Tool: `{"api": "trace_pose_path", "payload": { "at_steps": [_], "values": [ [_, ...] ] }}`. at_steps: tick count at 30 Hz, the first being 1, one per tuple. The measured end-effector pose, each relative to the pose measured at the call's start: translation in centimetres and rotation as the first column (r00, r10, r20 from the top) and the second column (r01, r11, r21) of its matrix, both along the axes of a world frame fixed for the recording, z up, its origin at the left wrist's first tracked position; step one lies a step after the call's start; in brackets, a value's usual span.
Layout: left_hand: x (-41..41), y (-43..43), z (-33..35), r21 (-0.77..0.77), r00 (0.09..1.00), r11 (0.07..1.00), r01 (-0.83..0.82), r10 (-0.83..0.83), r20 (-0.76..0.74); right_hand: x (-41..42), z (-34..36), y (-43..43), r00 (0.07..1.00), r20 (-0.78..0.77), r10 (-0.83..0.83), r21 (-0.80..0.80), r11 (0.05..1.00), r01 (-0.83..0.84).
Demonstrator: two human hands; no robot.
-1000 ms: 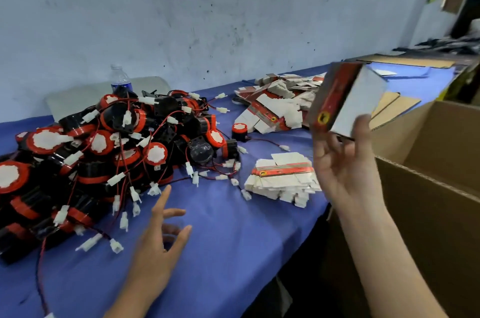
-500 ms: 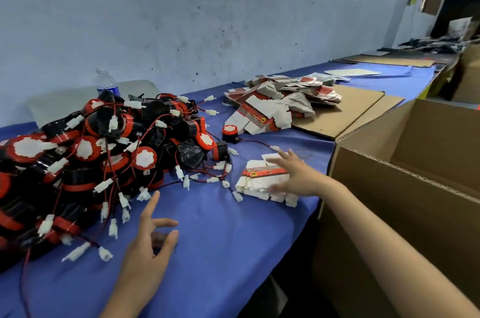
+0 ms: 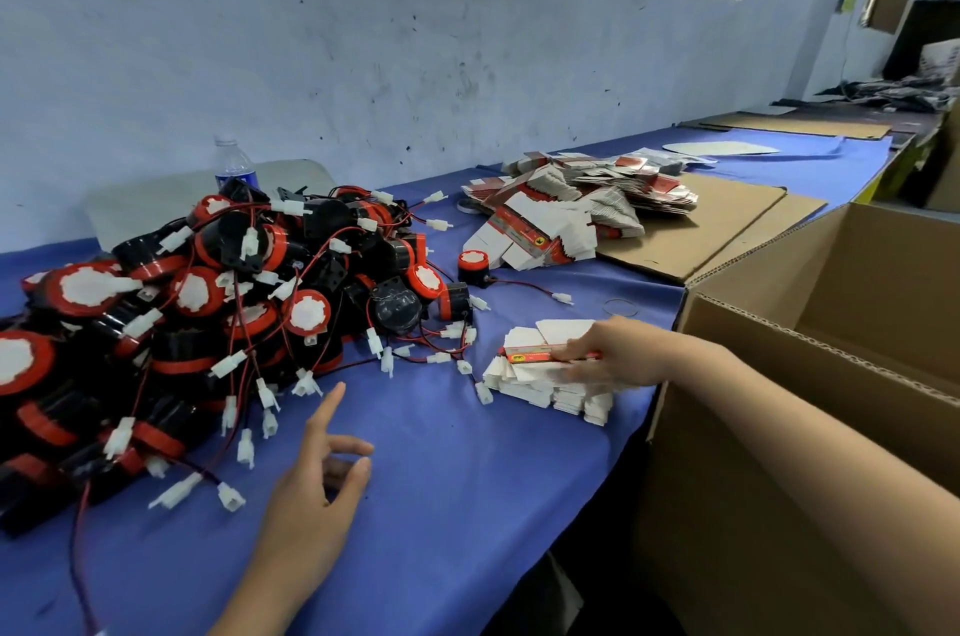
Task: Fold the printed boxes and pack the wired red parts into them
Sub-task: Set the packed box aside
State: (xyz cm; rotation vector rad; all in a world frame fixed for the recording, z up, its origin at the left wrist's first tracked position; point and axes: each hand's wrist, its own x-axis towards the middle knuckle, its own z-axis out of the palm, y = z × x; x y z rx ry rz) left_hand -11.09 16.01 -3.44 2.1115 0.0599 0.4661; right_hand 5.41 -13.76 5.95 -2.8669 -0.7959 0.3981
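Note:
A big heap of wired red parts (image 3: 218, 303), red-and-black with white plugs on red wires, covers the left of the blue table (image 3: 467, 505). One loose wired red part (image 3: 472, 266) stands right of the heap. A small stack of flat printed boxes (image 3: 540, 375) lies near the table's front edge. My right hand (image 3: 618, 355) reaches over it, thumb on the top flat printed box (image 3: 530, 354) and fingers at the box's edge, pinching it. My left hand (image 3: 322, 479) hovers over the cloth in front of the heap, fingers loosely spread, holding nothing.
A large open cardboard carton (image 3: 831, 375) stands at the right, against the table edge. A bigger pile of flat boxes (image 3: 571, 209) lies farther back, partly on cardboard sheets (image 3: 717, 220). A water bottle (image 3: 234, 165) stands behind the heap. A rubber band (image 3: 621, 307) lies near the carton.
A second ago my right hand held a folded box up over the carton. That box is gone from view, and the hand came down onto the small stack. My left hand barely moved.

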Motion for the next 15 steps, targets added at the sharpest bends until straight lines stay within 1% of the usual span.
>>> {"api": "trace_pose_path", "payload": {
  "at_steps": [2, 4, 7, 8, 9, 11, 12, 13, 14, 15],
  "values": [
    [-0.1, 0.0, 0.0, -0.01, 1.0, 1.0, 0.004, -0.004, -0.01, 0.3, 1.0, 0.0, 0.993, 0.109, 0.046, 0.052, 0.997, -0.052],
    [-0.2, 0.1, 0.0, -0.019, 1.0, 1.0, 0.001, -0.001, -0.019, 0.6, 2.2, -0.1, 0.956, 0.283, 0.073, 0.0, 0.997, -0.076],
    [-0.1, 0.1, 0.0, -0.015, 1.0, 1.0, -0.003, 0.003, -0.029, 1.1, 3.8, -0.4, 0.814, 0.569, 0.12, -0.062, 0.993, -0.103],
    [0.0, 0.1, 0.0, -0.012, 0.999, 1.0, -0.004, 0.003, -0.034, 1.1, 4.5, -0.4, 0.762, 0.638, 0.112, -0.04, 0.993, -0.112],
    [0.0, 0.1, 0.0, -0.008, 0.999, 1.0, -0.005, 0.005, -0.039, 0.9, 5.4, -0.4, 0.711, 0.7, 0.064, 0.035, 0.992, -0.124],
    [0.1, 0.2, -0.2, -0.003, 0.999, 1.0, -0.006, 0.006, -0.045, 0.2, 7.3, -0.4, 0.618, 0.776, -0.128, 0.277, 0.949, -0.152],
    [0.1, 0.3, -0.3, -0.005, 0.999, 1.0, -0.008, 0.008, -0.046, -0.4, 8.1, -0.4, 0.577, 0.779, -0.244, 0.411, 0.894, -0.177],
    [0.2, 0.3, -0.4, -0.015, 0.999, 1.0, -0.01, 0.009, -0.045, -1.0, 8.7, -0.1, 0.572, 0.738, -0.36, 0.552, 0.809, -0.202],
    [0.2, 0.3, -0.5, -0.029, 0.999, 1.0, -0.008, 0.007, -0.041, -1.8, 9.0, 0.5, 0.63, 0.63, -0.454, 0.699, 0.685, -0.205],
    [0.2, 0.2, -0.4, -0.049, 0.999, 0.999, -0.004, 0.003, -0.035, -2.7, 8.8, 1.4, 0.745, 0.455, -0.488, 0.835, 0.525, -0.166]
  ]
}}
